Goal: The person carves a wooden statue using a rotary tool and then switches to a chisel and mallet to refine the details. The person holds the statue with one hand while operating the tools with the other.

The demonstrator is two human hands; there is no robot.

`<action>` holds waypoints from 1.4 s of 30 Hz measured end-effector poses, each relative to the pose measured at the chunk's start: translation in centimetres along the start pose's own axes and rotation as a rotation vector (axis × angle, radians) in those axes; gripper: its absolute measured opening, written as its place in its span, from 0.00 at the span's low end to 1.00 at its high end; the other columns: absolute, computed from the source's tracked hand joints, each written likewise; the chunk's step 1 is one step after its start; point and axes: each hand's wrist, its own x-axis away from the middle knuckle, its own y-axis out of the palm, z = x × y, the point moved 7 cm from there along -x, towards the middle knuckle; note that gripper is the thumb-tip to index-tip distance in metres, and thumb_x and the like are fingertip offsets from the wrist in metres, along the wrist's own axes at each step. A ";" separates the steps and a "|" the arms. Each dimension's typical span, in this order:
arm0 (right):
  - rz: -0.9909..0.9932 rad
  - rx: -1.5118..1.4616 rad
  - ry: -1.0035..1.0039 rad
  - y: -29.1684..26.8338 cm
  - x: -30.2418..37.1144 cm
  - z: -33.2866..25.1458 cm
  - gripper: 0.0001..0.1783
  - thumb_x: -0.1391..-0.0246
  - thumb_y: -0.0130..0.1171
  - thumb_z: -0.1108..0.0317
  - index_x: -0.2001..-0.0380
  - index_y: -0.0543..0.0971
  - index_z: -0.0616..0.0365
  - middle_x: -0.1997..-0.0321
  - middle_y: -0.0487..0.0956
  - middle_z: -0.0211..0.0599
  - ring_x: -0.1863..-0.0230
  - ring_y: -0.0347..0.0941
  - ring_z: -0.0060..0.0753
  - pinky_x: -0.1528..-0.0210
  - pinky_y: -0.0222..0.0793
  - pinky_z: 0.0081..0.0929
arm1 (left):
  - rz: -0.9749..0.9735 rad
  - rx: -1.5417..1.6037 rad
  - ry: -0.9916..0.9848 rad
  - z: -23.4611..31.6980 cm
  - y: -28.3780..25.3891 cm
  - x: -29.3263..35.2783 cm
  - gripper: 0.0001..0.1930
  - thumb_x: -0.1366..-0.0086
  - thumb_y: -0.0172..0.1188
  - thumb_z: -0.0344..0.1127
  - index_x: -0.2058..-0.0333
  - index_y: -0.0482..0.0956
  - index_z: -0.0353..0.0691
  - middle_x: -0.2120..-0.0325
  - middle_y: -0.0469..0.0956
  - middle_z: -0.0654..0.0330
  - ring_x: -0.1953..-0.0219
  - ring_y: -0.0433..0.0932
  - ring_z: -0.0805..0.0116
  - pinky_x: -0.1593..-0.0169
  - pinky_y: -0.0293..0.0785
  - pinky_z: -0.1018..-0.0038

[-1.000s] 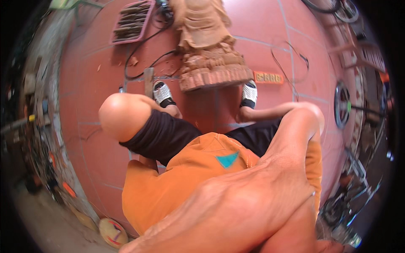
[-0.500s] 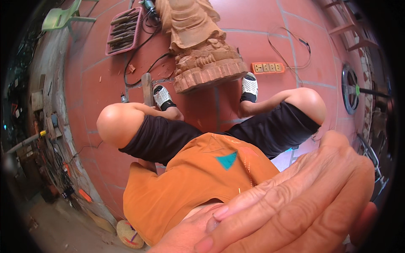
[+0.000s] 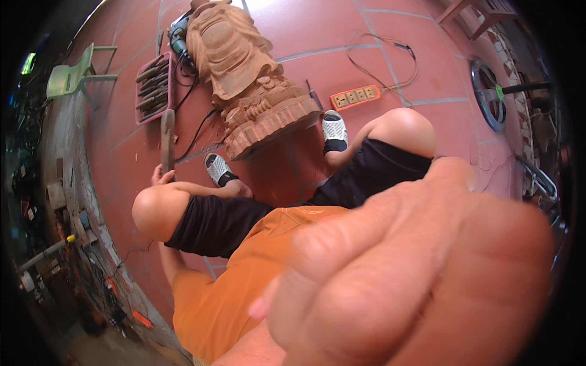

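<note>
The floor (image 3: 458,137) consisted of large red tiles separated by pale grey joints, which bowed toward the rim of the fisheye view. A pale sheen of light lay across the tiles at the top. At left, a rough grey ledge (image 3: 72,155) bordered the tiling, with a light-green chair (image 3: 67,79) beside its upper end and dim, blurred clutter (image 3: 33,165) beyond. A reddish-brown chair (image 3: 482,17) stood at upper right, near a patterned border strip (image 3: 511,58).

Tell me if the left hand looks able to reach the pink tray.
Probably, with a forward lean: the pink tray lies ahead of the left hand. That hand holds the wooden bar, though, so letting go would likely come first.
</note>
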 end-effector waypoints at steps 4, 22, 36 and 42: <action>0.114 0.064 -0.021 -4.8 0.0 -1.1 0.11 0.42 0.67 0.71 0.58 0.76 0.57 0.60 0.77 0.33 0.63 0.74 0.33 0.47 0.82 0.53 | -0.158 0.028 0.106 8.9 -1.4 -4.5 0.32 0.32 0.60 0.41 0.31 0.64 0.42 0.51 0.79 0.53 0.57 0.79 0.65 0.48 0.76 0.69; -0.391 1.303 0.558 -16.0 -2.0 9.0 0.39 0.45 0.69 0.69 0.32 0.65 0.55 0.41 0.78 0.50 0.40 0.76 0.55 0.41 0.74 0.46 | -0.747 0.397 -0.287 27.0 16.2 -3.5 0.39 0.34 0.62 0.38 0.28 0.56 0.36 0.59 0.80 0.51 0.65 0.81 0.67 0.65 0.80 0.73; -0.596 1.119 0.856 -19.2 3.5 15.6 0.40 0.52 0.75 0.57 0.38 0.70 0.58 0.49 0.83 0.50 0.50 0.81 0.53 0.48 0.74 0.46 | -0.909 0.307 -0.290 28.6 19.1 -1.1 0.37 0.35 0.63 0.43 0.32 0.63 0.32 0.64 0.82 0.53 0.66 0.82 0.69 0.64 0.79 0.75; -0.688 1.147 1.019 -19.5 4.3 16.8 0.38 0.48 0.72 0.53 0.38 0.70 0.54 0.51 0.82 0.51 0.48 0.79 0.56 0.50 0.73 0.49 | -0.908 0.441 -0.400 27.5 19.3 -0.8 0.33 0.34 0.62 0.42 0.32 0.64 0.41 0.63 0.81 0.50 0.67 0.81 0.66 0.67 0.79 0.72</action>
